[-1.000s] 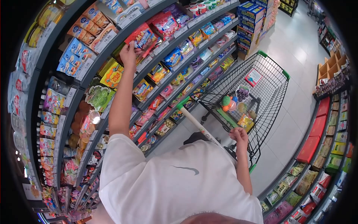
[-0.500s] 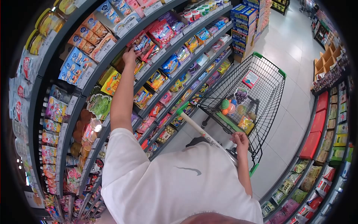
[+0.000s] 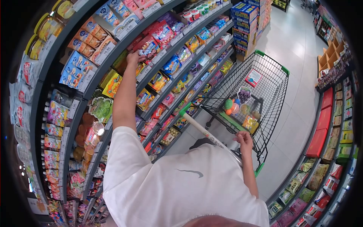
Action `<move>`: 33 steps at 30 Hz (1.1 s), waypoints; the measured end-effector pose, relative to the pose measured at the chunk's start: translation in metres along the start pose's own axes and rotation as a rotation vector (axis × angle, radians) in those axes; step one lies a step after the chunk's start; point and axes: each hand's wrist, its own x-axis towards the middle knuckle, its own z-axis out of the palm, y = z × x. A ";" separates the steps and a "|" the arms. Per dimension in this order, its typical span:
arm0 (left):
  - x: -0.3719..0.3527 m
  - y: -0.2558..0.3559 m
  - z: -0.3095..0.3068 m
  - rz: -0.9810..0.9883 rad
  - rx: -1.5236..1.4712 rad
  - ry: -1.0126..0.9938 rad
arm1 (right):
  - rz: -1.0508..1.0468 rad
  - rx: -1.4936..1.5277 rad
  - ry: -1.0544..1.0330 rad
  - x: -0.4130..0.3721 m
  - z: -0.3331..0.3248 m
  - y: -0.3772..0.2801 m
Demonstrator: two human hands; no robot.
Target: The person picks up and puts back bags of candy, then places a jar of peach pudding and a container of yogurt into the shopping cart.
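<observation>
My left hand point(image 3: 134, 59) reaches out to a shelf on the left. Its fingers close on the lower left edge of a red candy bag point(image 3: 149, 48), which stands with its printed front facing out. Behind and beside it are more red bags, one of them a red and pink candy bag point(image 3: 163, 33). My right hand point(image 3: 244, 140) hovers beside the handle end of the shopping cart point(image 3: 278, 109), its fingers curled in and nothing visible in them. In the cart lie a grape-shaped pack point(image 3: 244, 95), colourful round balls point(image 3: 231, 107) and a yellow bag point(image 3: 250, 124).
The cart's handle bar point(image 3: 200, 128) crosses in front of my body. Stacked blue boxes point(image 3: 244, 28) stand at the shelf's far end. Red boxes point(image 3: 317, 142) and small packets line the right-hand shelf. Pale tiled floor point(image 3: 289, 143) runs between the shelves.
The red candy bag has turned more upright and face-out in my left hand, shifting slightly right. My right hand stays almost where it was.
</observation>
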 end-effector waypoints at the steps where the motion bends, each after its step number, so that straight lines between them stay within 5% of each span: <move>1: 0.002 -0.001 -0.001 -0.012 -0.001 0.010 | 0.002 0.005 0.003 -0.001 0.000 0.000; 6: 0.008 -0.006 -0.004 0.019 -0.055 0.002 | -0.026 -0.021 0.003 -0.002 0.001 0.000; 8: 0.046 -0.030 -0.011 0.089 0.079 0.169 | -0.036 -0.011 -0.004 -0.001 0.001 -0.001; 9: 0.088 -0.057 -0.032 0.269 0.433 0.296 | -0.028 0.018 -0.008 0.002 -0.001 0.009; 10: 0.043 -0.023 -0.021 0.307 0.802 0.438 | -0.030 0.003 -0.001 0.003 -0.001 0.009; 13: -0.034 0.011 0.013 0.590 0.666 0.620 | -0.025 0.007 0.000 0.004 -0.003 0.015; 15: -0.049 0.004 0.029 1.130 0.650 0.734 | -0.005 -0.013 -0.011 0.004 -0.004 0.012; 18: -0.117 0.002 0.067 0.781 0.460 0.146 | -0.010 0.003 -0.017 0.006 -0.004 0.015; 22: -0.179 -0.070 0.115 0.611 0.290 -0.393 | 0.019 0.063 0.027 0.004 -0.001 0.014; 29: -0.314 -0.184 0.162 0.490 0.483 -0.802 | -0.119 -0.102 0.061 -0.006 0.003 -0.006; 33: -0.354 -0.166 0.163 0.704 0.690 -0.935 | -0.076 -0.131 0.066 -0.010 0.002 -0.013</move>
